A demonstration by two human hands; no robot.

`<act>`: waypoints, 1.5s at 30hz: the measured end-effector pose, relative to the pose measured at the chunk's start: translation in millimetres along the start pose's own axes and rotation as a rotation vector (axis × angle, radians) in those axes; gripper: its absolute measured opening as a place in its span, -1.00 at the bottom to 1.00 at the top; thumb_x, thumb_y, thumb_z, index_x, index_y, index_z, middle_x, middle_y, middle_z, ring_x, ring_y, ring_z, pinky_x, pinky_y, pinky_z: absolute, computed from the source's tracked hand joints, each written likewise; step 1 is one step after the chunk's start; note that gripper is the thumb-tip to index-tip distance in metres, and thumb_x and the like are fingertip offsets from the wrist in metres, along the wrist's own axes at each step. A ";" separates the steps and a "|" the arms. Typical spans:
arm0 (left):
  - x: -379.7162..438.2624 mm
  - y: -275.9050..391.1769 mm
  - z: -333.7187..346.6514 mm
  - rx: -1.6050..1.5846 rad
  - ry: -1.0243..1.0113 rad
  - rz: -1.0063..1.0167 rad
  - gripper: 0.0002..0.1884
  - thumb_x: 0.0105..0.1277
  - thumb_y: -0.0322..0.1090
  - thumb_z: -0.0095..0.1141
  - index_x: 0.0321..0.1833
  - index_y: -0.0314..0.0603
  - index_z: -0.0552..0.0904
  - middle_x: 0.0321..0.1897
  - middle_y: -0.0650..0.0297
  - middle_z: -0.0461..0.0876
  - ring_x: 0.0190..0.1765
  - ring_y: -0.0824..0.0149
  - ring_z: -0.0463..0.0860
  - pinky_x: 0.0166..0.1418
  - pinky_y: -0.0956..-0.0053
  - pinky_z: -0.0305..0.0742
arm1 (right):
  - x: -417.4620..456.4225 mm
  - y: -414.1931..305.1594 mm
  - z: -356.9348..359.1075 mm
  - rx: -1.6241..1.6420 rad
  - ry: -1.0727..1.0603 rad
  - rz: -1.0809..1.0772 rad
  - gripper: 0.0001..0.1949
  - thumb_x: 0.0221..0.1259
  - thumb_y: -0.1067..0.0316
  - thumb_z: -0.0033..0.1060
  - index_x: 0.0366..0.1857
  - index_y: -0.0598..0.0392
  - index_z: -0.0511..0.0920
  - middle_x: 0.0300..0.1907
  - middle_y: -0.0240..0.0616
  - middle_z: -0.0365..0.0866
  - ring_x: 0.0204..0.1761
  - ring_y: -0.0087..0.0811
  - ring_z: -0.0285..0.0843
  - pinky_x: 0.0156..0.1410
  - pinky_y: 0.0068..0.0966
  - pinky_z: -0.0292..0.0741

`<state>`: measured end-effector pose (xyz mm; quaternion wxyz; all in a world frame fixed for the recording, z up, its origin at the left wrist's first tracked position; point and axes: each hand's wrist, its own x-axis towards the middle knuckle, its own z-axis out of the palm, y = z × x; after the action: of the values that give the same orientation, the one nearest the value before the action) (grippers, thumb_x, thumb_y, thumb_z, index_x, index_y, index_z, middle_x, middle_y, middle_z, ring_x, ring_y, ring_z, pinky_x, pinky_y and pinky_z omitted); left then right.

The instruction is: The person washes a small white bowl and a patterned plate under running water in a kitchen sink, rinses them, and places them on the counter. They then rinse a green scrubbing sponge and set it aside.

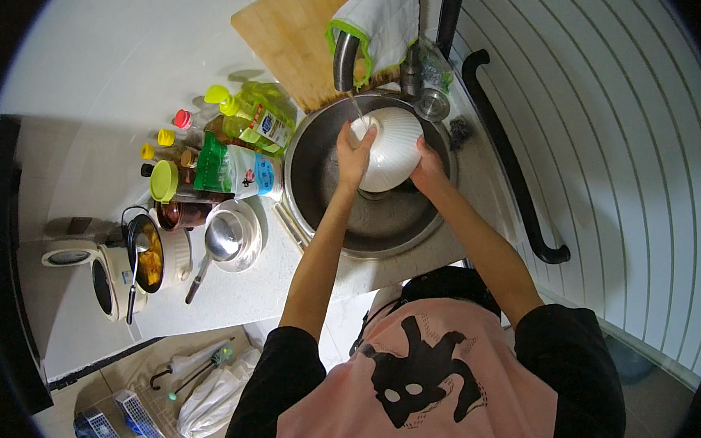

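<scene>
A white ribbed bowl (393, 151), its outer side and foot turned up, is held over the round metal sink (380, 234). My left hand (354, 151) grips it at the foot on the left, with fingers and thumb around that part. At its right edge my right hand (429, 166) holds the rim; some of those fingers are hidden behind it. A thin stream of water (356, 107) runs from the curved metal faucet (345, 64) onto the bowl near my left hand.
A wooden cutting board (297, 36) and a white cloth with green edging (385, 18) are behind the sink. Dish soap (256, 119), bottles, a green-and-white bag (237, 170), a ladle (222, 237) on stacked dishes and a pot of food (153, 259) stand left. A black handle (515, 164) is at right.
</scene>
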<state>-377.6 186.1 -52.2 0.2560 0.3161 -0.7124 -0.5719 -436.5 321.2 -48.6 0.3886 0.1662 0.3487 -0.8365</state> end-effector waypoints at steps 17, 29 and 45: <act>8.3 -16.3 -18.1 -0.157 -0.173 -0.221 -0.65 0.17 -0.15 -0.04 -0.23 -0.38 0.52 -0.43 0.08 0.55 -0.27 0.30 0.53 -0.18 0.50 0.37 | -4.1 6.8 -21.6 0.031 -0.121 -0.020 -0.62 0.17 0.15 -0.10 -0.03 0.18 0.30 -0.07 -0.24 0.36 -0.03 -0.31 0.31 0.09 -0.37 0.26; 18.3 63.6 6.4 0.653 -0.324 0.572 -0.72 0.18 -0.30 -0.19 -0.14 -0.28 0.50 -0.16 -0.01 0.48 -0.09 0.01 0.46 -0.03 0.30 0.33 | -0.1 10.0 30.9 -0.506 -0.141 -0.180 -0.70 0.14 0.18 -0.02 -0.15 0.16 0.40 -0.25 -0.39 0.44 -0.21 -0.59 0.32 -0.10 -0.63 0.27; -1.9 -50.5 -92.0 -0.716 -0.303 -0.628 -0.61 0.30 -0.09 -0.35 0.05 -0.14 0.34 -0.05 0.22 0.43 0.03 0.28 0.39 0.08 0.31 0.28 | 30.9 -3.6 60.0 -0.789 -0.238 -0.110 -0.69 0.04 0.09 0.07 -0.36 0.17 0.52 -0.36 -0.36 0.51 -0.25 -0.55 0.39 -0.12 -0.60 0.29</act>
<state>-301.5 120.1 -81.8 0.0576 0.3208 -0.3711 -0.8695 -459.6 263.6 -21.8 0.4148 -0.1123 0.6035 -0.6717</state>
